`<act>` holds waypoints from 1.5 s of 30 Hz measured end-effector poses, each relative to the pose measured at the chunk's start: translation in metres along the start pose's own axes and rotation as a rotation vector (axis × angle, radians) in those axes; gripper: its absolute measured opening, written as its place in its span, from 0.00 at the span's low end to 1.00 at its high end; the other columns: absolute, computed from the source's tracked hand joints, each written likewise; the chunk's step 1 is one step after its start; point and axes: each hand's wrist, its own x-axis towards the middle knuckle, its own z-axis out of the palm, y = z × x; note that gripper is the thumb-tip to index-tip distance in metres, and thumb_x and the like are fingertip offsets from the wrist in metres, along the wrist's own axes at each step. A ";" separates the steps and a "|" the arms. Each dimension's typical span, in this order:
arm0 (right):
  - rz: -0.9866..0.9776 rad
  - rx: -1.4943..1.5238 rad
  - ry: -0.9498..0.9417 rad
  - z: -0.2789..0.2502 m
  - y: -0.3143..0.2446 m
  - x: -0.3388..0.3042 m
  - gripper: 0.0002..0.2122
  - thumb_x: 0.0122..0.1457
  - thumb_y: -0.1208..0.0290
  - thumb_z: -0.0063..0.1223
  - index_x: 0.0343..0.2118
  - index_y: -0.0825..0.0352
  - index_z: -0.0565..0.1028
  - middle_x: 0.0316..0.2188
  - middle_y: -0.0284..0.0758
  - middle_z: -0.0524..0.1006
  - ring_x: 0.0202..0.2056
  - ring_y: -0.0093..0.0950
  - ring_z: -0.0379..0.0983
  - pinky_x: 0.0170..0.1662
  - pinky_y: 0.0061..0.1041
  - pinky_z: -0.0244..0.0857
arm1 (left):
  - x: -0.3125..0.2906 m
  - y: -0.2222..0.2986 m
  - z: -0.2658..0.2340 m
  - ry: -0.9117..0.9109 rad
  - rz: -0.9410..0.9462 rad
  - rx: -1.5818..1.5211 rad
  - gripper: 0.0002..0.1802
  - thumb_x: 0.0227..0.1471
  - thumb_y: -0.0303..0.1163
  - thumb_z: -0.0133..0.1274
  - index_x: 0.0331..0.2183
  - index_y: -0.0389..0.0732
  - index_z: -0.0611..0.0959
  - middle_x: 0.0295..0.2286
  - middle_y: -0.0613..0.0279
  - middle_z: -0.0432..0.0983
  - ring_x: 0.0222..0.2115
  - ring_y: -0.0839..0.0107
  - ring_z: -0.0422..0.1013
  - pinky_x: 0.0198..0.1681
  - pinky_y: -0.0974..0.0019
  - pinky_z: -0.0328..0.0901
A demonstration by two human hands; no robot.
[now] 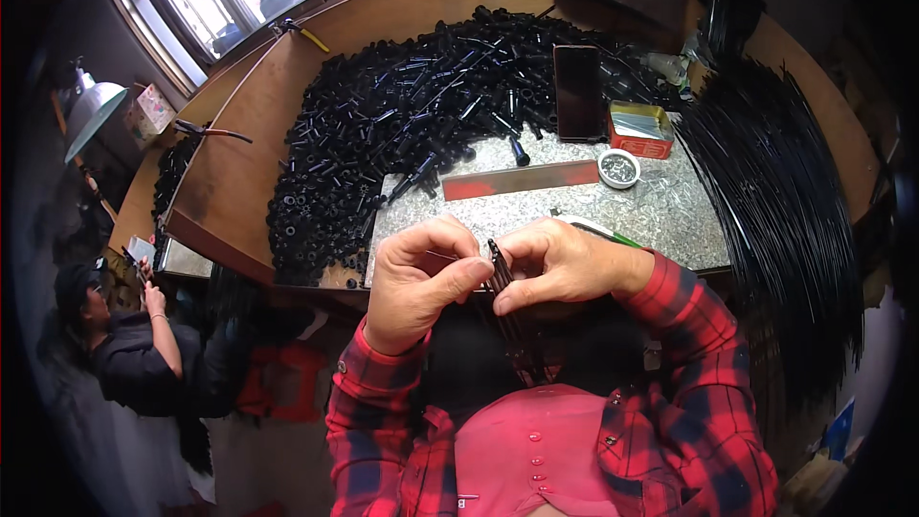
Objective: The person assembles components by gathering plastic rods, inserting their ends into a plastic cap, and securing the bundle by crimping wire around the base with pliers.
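Both hands meet over the front edge of the worktop. My right hand (570, 266) is closed round a few thin dark rods (502, 270), which slant down toward my lap. Close to their upper ends, my left hand (421, 280) pinches with thumb and forefinger. Whatever sits in that pinch is too small to make out. The rods' lower ends fade into the dark area below. Just beyond my right hand lies a green-handled tool (622, 240), partly hidden by the hand. Farther back rests a long flat bar (517, 180), reddish and grey.
A large heap of black tubular parts (412, 96) covers the left and back. A dark phone (577, 91), a red box (639, 146) and a white bowl (619, 169) of small metal bits stand behind. Long black rods (780, 201) hang at right. Another person (144, 354) works at left.
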 end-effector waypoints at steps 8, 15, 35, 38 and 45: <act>-0.091 -0.171 0.177 0.007 0.009 -0.004 0.17 0.51 0.69 0.65 0.17 0.66 0.66 0.19 0.26 0.70 0.23 0.15 0.63 0.26 0.20 0.58 | -0.002 0.002 -0.001 0.083 0.000 0.081 0.03 0.51 0.18 0.56 0.31 0.35 0.80 0.28 0.68 0.72 0.27 0.83 0.69 0.28 0.79 0.63; 0.021 0.290 0.313 0.026 0.007 -0.008 0.11 0.53 0.77 0.62 0.18 0.68 0.71 0.28 0.33 0.79 0.31 0.20 0.74 0.35 0.21 0.69 | 0.000 -0.011 0.012 0.152 -0.057 -0.075 0.04 0.53 0.21 0.55 0.34 0.34 0.79 0.26 0.66 0.76 0.26 0.83 0.72 0.27 0.79 0.68; 0.043 0.373 0.511 0.028 0.023 -0.007 0.09 0.56 0.81 0.57 0.36 0.68 0.67 0.29 0.35 0.77 0.30 0.20 0.76 0.35 0.17 0.71 | -0.092 -0.095 -0.234 0.787 -0.451 1.733 0.13 0.41 0.22 0.59 0.34 0.39 0.77 0.34 0.50 0.76 0.39 0.49 0.72 0.41 0.53 0.66; 0.070 0.419 0.514 0.029 0.030 -0.005 0.08 0.57 0.80 0.56 0.34 0.70 0.67 0.28 0.35 0.77 0.29 0.20 0.76 0.33 0.17 0.70 | -0.084 -0.090 -0.224 0.836 -0.177 1.383 0.12 0.46 0.22 0.59 0.37 0.36 0.79 0.34 0.57 0.78 0.33 0.63 0.75 0.37 0.63 0.68; 0.048 0.422 0.414 0.036 0.031 -0.003 0.07 0.59 0.76 0.55 0.31 0.70 0.68 0.23 0.35 0.75 0.23 0.19 0.72 0.27 0.18 0.67 | -0.017 -0.049 -0.091 0.491 0.105 -0.057 0.15 0.52 0.17 0.54 0.44 0.34 0.77 0.41 0.57 0.75 0.36 0.74 0.74 0.43 0.71 0.70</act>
